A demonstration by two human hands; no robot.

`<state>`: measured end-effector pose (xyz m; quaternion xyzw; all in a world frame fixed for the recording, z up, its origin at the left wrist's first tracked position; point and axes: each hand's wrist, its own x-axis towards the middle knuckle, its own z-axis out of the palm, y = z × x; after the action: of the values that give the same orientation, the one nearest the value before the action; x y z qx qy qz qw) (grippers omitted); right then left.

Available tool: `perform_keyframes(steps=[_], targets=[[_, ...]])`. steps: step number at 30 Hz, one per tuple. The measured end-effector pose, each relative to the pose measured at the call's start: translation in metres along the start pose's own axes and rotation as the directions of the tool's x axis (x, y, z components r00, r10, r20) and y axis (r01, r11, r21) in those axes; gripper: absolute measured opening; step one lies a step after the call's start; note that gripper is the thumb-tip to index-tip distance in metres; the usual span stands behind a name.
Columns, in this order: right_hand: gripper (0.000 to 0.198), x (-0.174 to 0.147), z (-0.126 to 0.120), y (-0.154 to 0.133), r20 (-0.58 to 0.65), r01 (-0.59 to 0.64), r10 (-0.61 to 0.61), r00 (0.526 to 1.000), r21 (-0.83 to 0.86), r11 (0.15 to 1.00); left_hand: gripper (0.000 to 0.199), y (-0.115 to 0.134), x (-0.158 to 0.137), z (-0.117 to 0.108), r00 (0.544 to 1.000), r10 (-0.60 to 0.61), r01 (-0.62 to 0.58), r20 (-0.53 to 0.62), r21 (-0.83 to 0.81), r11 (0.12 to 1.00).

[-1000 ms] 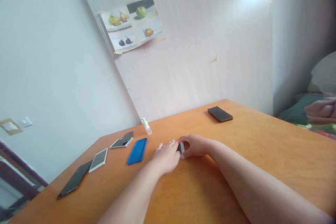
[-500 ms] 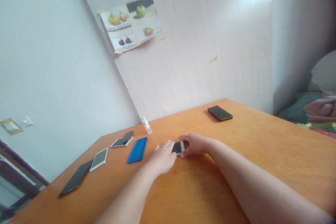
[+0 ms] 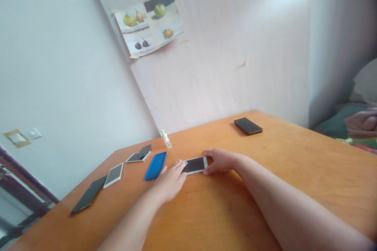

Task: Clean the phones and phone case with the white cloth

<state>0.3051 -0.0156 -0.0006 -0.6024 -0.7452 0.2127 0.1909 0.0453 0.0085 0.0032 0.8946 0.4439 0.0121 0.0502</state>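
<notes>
A white-framed smartphone lies on the wooden table, its dark screen facing up. My right hand grips its right end, thumb on the near side and fingers on the far side. Fingers stretched flat, my left hand rests over the phone's left end and hides it. A small pale edge shows at those fingertips; what it is I cannot make out. Just left of that hand lies a blue phone case. Behind it stands a small clear pump bottle.
On the table's left side lie a long dark phone-like panel, a white-framed phone and overlapping dark and white pieces. A black phone lies near the far right edge of the table. Fruit pictures hang on the wall.
My left hand has slid left along the phone, so more of the dark screen shows. My right hand keeps its grip at the right end. The view has shifted slightly.
</notes>
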Motion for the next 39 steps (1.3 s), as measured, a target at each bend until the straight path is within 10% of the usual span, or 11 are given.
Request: perform_keyframes(steps=[17, 31, 39], targets=[[0.048, 0.003, 0.005, 0.005, -0.021, 0.109, -0.109, 0.994, 0.005, 0.994, 0.057, 0.073, 0.037, 0.005, 0.992, 0.126, -0.126, 0.0, 0.028, 0.992], [0.053, -0.003, -0.005, -0.005, 0.019, -0.001, 0.001, 1.0, 0.007, 1.0, 0.061, 0.0, -0.011, -0.003, 1.0, 0.019, -0.019, 0.007, -0.035, 0.999], [0.045, 0.0, -0.001, -0.002, 0.003, 0.074, -0.074, 0.997, -0.026, 0.997, 0.063, 0.061, 0.015, 0.0, 0.979, 0.203, -0.203, -0.029, 0.009, 0.979]])
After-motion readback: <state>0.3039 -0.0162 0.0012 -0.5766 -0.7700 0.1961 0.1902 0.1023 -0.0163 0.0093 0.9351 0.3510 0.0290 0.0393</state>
